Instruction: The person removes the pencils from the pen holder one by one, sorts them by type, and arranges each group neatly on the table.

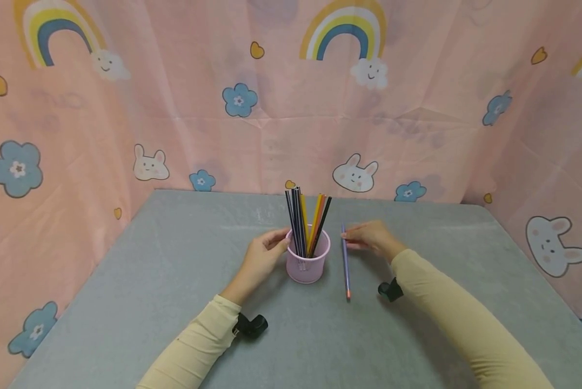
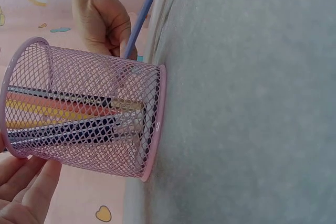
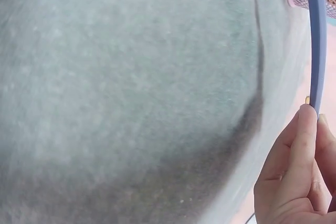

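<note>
A pink mesh pencil cup (image 1: 306,272) stands upright on the table, with several dark, yellow and orange pencils (image 2: 63,114) leaning inside it. At its left side, my left hand (image 1: 259,262) holds the cup near the rim with thumb and fingers; in the left wrist view the fingers (image 2: 42,190) lie against the mesh. To the right of the cup, my right hand (image 1: 370,237) pinches a blue-purple pencil (image 1: 346,267) near its far end. That pencil's orange end points back toward me, and its shadow falls apart from it on the table in the right wrist view.
The grey table (image 1: 184,243) is bounded behind and at both sides by a pink curtain (image 1: 281,135) printed with rainbows, rabbits and flowers. Black wrist cameras (image 1: 252,326) are strapped at both sleeves.
</note>
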`<state>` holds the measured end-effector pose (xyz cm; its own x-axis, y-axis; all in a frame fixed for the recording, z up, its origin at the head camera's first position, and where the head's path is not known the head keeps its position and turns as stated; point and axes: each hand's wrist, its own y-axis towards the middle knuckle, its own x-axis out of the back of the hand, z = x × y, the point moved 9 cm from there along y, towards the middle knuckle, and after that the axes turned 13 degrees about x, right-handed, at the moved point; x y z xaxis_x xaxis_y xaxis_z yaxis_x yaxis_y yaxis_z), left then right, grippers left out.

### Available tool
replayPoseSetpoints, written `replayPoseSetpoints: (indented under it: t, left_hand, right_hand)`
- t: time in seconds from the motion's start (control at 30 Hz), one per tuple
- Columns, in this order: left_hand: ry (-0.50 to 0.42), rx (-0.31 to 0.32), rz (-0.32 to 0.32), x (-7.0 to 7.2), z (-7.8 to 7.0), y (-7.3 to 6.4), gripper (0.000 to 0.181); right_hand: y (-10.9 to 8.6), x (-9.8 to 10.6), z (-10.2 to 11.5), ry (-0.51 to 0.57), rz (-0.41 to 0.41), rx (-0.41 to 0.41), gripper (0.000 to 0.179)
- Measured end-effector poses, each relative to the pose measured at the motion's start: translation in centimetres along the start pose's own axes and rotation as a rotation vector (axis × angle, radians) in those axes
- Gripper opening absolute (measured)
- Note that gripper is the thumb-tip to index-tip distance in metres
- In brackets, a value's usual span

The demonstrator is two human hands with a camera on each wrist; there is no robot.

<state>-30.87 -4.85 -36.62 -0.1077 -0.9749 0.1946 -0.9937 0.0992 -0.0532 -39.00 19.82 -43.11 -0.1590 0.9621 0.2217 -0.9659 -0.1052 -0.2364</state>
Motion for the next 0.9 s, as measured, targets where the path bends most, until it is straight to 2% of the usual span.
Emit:
replayPoseSetpoints:
  t: [0.23, 0.53, 0.9]
  left_hand:
    - [0.01, -0.005, 0.002, -0.1, 0.0, -0.1, 0.033]
    - [0.008, -0.022, -0.004, -0.1, -0.5, -0.4, 0.033]
    - [0.025, -0.011, -0.013, 0.1, -0.4, -0.3, 0.033]
  right_hand:
    - [0.2, -0.1, -1.0, -0.001, -0.026, -0.038, 0.034]
    - [0.3, -0.5, -1.5, -0.033, -0.029, -0.034, 0.032]
    - [0.6, -0.6, -1.5, -0.059, -0.12, -0.05, 0.031]
